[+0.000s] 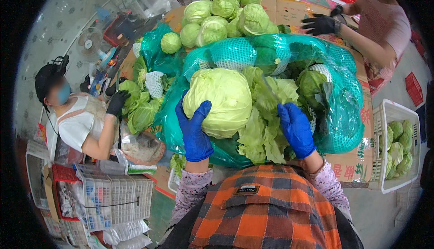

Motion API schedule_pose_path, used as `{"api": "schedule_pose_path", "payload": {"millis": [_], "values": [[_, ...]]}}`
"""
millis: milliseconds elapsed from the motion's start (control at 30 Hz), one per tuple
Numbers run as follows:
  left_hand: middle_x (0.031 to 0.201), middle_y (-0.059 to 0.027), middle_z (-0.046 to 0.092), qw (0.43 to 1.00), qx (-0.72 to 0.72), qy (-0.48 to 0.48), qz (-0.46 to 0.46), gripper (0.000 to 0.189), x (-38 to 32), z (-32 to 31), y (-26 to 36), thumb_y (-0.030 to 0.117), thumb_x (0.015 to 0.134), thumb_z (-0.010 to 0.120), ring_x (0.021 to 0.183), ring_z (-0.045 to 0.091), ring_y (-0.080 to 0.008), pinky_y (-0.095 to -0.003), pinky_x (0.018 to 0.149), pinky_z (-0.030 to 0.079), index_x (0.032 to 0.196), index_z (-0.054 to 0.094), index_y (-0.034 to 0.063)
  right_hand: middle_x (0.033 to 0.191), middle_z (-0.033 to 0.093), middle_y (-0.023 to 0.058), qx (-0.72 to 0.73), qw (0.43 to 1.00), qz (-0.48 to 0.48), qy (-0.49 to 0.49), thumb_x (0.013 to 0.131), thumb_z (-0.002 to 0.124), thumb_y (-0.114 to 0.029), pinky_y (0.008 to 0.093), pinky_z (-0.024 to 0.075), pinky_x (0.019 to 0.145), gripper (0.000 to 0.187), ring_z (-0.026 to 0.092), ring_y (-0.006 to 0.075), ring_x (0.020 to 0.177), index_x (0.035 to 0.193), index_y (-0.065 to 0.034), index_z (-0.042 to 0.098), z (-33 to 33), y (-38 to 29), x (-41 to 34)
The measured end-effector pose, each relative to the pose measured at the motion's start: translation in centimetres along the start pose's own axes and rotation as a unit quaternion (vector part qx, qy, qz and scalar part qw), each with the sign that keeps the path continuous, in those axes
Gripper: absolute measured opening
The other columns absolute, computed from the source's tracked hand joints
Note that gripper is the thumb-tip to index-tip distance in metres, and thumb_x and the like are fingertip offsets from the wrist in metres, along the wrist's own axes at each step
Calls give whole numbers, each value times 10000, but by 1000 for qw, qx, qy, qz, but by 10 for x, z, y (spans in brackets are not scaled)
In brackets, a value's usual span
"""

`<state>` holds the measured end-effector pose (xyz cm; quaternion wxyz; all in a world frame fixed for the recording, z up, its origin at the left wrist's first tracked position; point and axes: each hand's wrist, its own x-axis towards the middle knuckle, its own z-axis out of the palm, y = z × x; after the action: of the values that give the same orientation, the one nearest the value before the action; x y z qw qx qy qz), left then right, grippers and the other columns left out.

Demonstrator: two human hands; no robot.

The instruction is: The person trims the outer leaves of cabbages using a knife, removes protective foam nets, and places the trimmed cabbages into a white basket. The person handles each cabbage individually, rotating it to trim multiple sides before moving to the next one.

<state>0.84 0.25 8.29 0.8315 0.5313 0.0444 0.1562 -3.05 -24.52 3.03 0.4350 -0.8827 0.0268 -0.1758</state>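
My left hand (196,130), in a blue glove, grips a pale green cabbage head (220,101) by its left side, thumb across the front. Its surface is smooth, with the outer leaves gone. My right hand (296,130), gloved the same, is closed on what looks like a knife (270,87); only a thin, blurred blade shows, pointing up and left. Loose cabbage leaves (261,130) lie between the hands. Beneath and behind is a teal plastic bag (342,113) of cabbages in white foam nets. One darker cabbage (311,82) shows in the bag's opening.
Trimmed cabbages (217,25) are piled at the table's far side, on cardboard (284,11). A white crate (376,161) of cabbages stands at right. A person in black gloves (118,101) handles cabbage at left; another person (322,24) stands far right. Stacked crates (115,194) are lower left.
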Motion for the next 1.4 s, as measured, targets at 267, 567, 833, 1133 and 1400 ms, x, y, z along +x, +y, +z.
{"api": "schedule_pose_path", "payload": {"millis": [267, 567, 833, 1133, 1400], "values": [[1356, -126, 504, 984, 70, -163, 22, 827, 31, 61, 11, 74, 697, 846, 1222, 523, -275, -410, 1062, 431, 1408, 426, 29, 818, 637, 186, 150, 986, 75, -25, 1025, 523, -257, 428, 475, 660, 267, 640, 364, 744, 921, -21, 591, -29, 13, -31], [1376, -154, 464, 935, 136, -248, 214, 995, 125, 215, -42, 177, 616, 946, 1260, 477, -262, -377, 1091, 397, 1422, 391, -1, 804, 672, 161, 173, 979, 104, -20, 1024, 517, -229, 370, 510, 656, 246, 684, 284, 723, 943, -25, 629, -50, 24, -60], [1321, -187, 492, 891, 280, -233, 273, 1039, 163, 283, -105, 321, 565, 957, 1239, 484, -319, -425, 1067, 405, 1408, 427, 23, 814, 696, 109, 200, 966, 163, -26, 1028, 517, -209, 330, 519, 670, 233, 685, 234, 722, 948, -28, 641, -58, 24, -56], [1374, -238, 527, 915, 247, -319, -12, 961, 267, 305, -127, 497, 730, 817, 1212, 570, -319, -394, 1007, 468, 1417, 419, -43, 800, 687, 126, 171, 972, 147, -67, 1023, 525, -216, 358, 519, 663, 215, 694, 267, 734, 972, -40, 636, -52, 31, -46], [1504, -230, 399, 898, 302, -318, 20, 970, 271, 284, -131, 551, 840, 697, 1363, 433, -296, -372, 1101, 379, 1526, 288, -1, 804, 702, 128, 165, 970, 156, -83, 1022, 527, -188, 340, 529, 655, 194, 707, 243, 729, 967, -28, 622, -52, 26, -39]]}}
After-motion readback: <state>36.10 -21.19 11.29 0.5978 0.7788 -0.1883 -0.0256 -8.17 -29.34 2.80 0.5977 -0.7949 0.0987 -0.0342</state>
